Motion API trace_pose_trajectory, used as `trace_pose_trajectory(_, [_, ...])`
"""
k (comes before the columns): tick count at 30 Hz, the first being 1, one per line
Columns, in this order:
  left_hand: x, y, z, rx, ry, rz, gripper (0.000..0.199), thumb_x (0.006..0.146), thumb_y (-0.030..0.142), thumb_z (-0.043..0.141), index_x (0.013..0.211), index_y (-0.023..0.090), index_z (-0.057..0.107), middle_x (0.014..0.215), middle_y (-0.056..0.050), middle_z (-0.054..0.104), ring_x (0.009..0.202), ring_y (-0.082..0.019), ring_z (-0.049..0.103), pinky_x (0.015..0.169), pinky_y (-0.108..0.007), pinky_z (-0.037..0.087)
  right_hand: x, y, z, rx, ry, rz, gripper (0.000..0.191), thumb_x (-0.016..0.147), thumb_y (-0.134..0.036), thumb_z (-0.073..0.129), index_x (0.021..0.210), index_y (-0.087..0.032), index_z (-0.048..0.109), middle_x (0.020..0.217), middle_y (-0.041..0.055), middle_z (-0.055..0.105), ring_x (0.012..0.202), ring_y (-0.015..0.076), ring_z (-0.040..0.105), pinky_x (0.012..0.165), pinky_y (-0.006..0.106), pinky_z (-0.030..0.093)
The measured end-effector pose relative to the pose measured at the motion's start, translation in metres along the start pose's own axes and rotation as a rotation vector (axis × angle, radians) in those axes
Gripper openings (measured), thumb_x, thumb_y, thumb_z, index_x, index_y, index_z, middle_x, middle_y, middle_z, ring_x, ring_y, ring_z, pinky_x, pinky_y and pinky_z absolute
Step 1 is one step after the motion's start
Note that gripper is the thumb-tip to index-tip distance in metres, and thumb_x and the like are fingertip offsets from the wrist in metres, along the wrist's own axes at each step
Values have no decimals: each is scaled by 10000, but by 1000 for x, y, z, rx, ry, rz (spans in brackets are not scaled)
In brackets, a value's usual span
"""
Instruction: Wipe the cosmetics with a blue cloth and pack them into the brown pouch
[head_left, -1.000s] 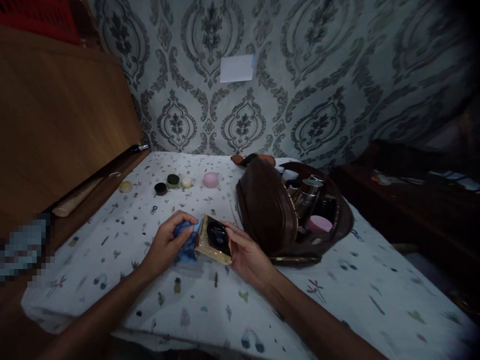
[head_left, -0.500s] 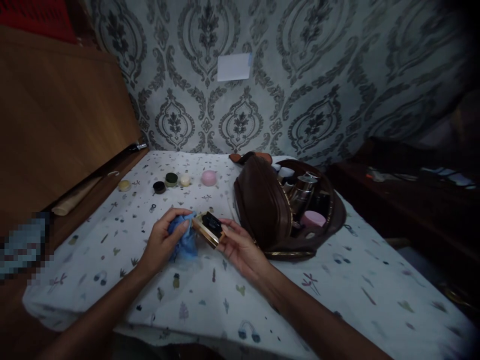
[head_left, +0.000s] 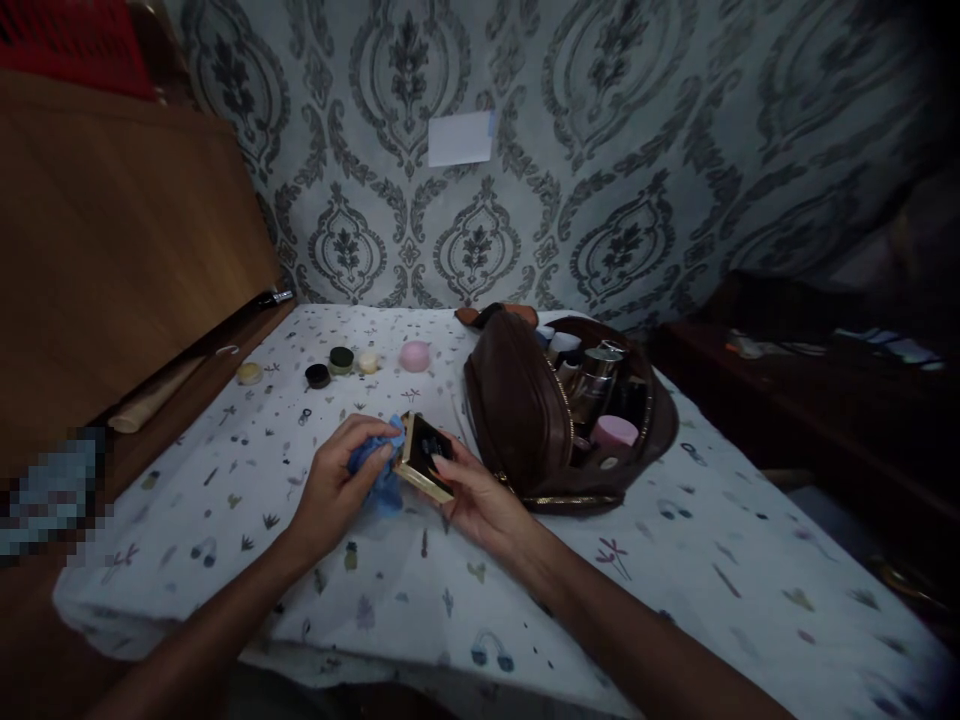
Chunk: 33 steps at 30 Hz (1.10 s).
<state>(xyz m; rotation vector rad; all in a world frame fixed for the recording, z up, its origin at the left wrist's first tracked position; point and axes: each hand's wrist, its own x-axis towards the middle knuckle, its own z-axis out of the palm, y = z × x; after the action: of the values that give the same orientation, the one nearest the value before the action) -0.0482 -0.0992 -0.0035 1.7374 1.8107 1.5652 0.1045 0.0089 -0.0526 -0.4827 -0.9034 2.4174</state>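
In my right hand (head_left: 480, 495) is a flat black case with a gold rim, perhaps a makeup compact (head_left: 426, 455), held tilted above the bed-like surface. The thumb lies on its dark face. My left hand (head_left: 341, 480) pinches a crumpled blue cloth (head_left: 386, 480) and presses it against the compact's left edge. Just right of my hands stands an open brown toiletry bag (head_left: 517, 410). Inside it are a shiny bottle (head_left: 596, 375), a pink-lidded jar (head_left: 615, 432) and several other containers.
Beyond my hands sit a pink jar (head_left: 415, 356), a small cream jar (head_left: 367, 362), a dark-lidded jar (head_left: 341, 360), a black jar (head_left: 317, 376) and a yellowish jar (head_left: 249, 373). A wooden panel (head_left: 135, 220) borders the left; the patterned wall (head_left: 480, 250) stands behind.
The compact has turned so its black face tilts more towards the right. The blue cloth now touches its left edge more closely, and my right thumb has moved onto the face.
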Motion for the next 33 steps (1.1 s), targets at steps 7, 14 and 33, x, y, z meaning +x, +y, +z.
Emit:
trace_pose_trajectory(7, [-16,3,7,106,-53,150,184,955,198,539,1111,245,626,1071,-58,623,1032,-182,613,871,-304,509,8,5,-8,123,61,-61,296,705,-257,851,950,-251,685,950,-29,758,825,128,704,734,240,570])
trace_pose_trajectory(14, [-7,9,13,325,45,343,201,958,135,514,1118,221,601,1054,-69,574,992,-177,596,855,-307,528,-1,7,0,63,42,-17,360,620,-287,920,875,-190,686,815,-28,721,730,108,659,680,217,529])
trace_pose_trajectory(33, [-24,23,23,483,-127,713,299,939,29,460,1177,140,603,1130,-121,644,1103,-227,588,887,-401,596,-9,-4,12,305,-92,156,415,847,-580,676,937,-175,679,751,-5,694,673,121,630,627,209,499])
